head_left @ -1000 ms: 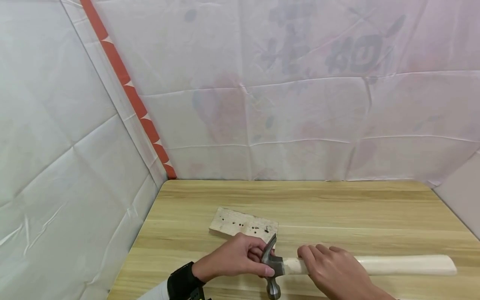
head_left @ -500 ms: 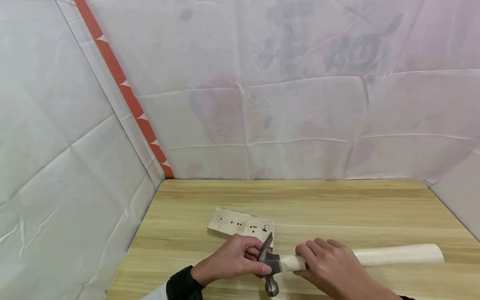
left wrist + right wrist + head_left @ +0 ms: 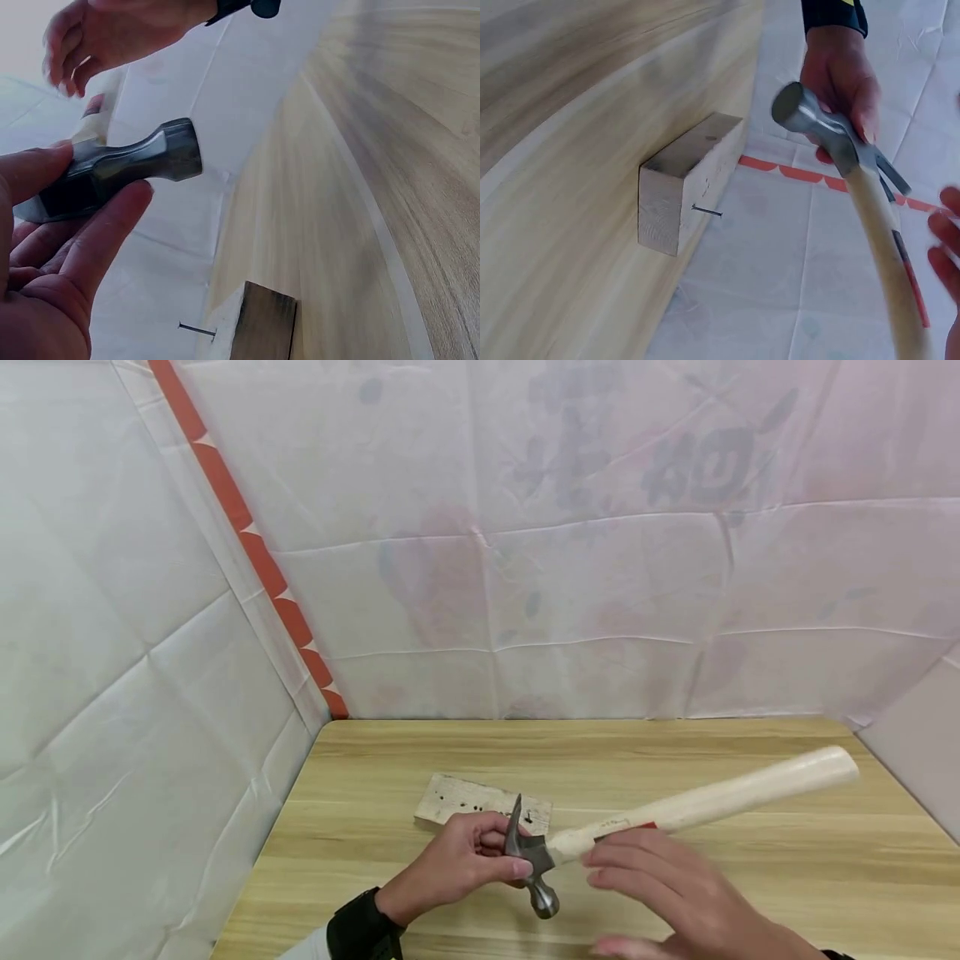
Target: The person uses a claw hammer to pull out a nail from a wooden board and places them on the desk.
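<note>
My left hand (image 3: 468,860) pinches a claw hammer by its steel head (image 3: 534,857), thumb on one side and fingers on the other. The pale wooden handle (image 3: 750,789) slants up to the right, with a red and black label near the head. Beside the handle, my right hand (image 3: 675,885) has its fingers spread and holds nothing; in the right wrist view its fingertips (image 3: 949,232) are apart from the handle. Behind the hammer lies a wooden block (image 3: 450,797) with several dark holes. A nail (image 3: 707,211) sticks out of the block near one end.
The wood-grain table (image 3: 375,752) carries the block. White sheeting (image 3: 600,577) hangs along its far side and more sheeting (image 3: 150,727) along the left, with a red strip (image 3: 262,560) near the corner. A black band (image 3: 365,927) is on the left wrist.
My right hand has let go of the handle and spread its fingers. The handle's far end has swung up and away, while the left hand kept the head. The block stayed put.
</note>
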Motion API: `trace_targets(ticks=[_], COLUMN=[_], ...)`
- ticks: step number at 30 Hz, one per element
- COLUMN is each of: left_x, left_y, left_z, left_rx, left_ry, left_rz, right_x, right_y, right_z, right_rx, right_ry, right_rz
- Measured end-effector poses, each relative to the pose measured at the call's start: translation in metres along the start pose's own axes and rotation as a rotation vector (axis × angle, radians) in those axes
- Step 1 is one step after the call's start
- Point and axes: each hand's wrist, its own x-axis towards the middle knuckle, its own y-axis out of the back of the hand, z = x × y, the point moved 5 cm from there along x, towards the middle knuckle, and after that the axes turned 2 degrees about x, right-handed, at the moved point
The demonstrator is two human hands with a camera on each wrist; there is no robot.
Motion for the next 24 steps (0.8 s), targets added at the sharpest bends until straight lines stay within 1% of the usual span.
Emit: trace_targets(ticks=[2,6,8,10,12,14,17,20,21,22,24], left_x=[0.0,0.0,-0.001,-0.001,-0.002,-0.003,-0.003,-0.003,-0.003,-0.003,-0.002], left_y=[0.0,0.0,0.0,0.001,0.001,0.002,0.002,0.001,0.0,-0.001,-0.003], left_z=[0.002,0.006,0.007,0.008,0.009,0.009,0.01,0.012,0.013,0.014,0.016], left_rx=[-0.015,-0.037,-0.045,-0.052,-0.06,-0.055,-0.037,-0.028,-0.034,-0.039,-0.061], left_ry=[-0.013,-0.037,-0.039,-0.039,-0.043,-0.047,-0.054,-0.066,-0.072,-0.078,-0.089], left_rz=[0.011,0.03,0.04,0.05,0.059,0.074,0.094,0.094,0.087,0.08,0.061], right_x=[-0.001,-0.007,-0.01,-0.015,-0.021,-0.029,-0.043,-0.056,-0.059,-0.061,-0.062], right_y=[0.0,-0.001,-0.001,-0.001,-0.001,-0.001,0.001,0.003,0.003,0.004,0.005], right_z=[-0.003,-0.005,-0.003,0.0,0.004,0.008,0.016,0.022,0.024,0.026,0.029], right_rx=[0.086,0.222,0.267,0.311,0.344,0.373,0.383,0.463,0.51,0.574,0.709], right_ry=[0.031,0.002,-0.038,-0.1,-0.159,-0.251,-0.445,-0.63,-0.672,-0.696,-0.712], right_rz=[0.003,-0.053,-0.089,-0.126,-0.138,-0.135,-0.111,-0.06,-0.031,0.013,0.119])
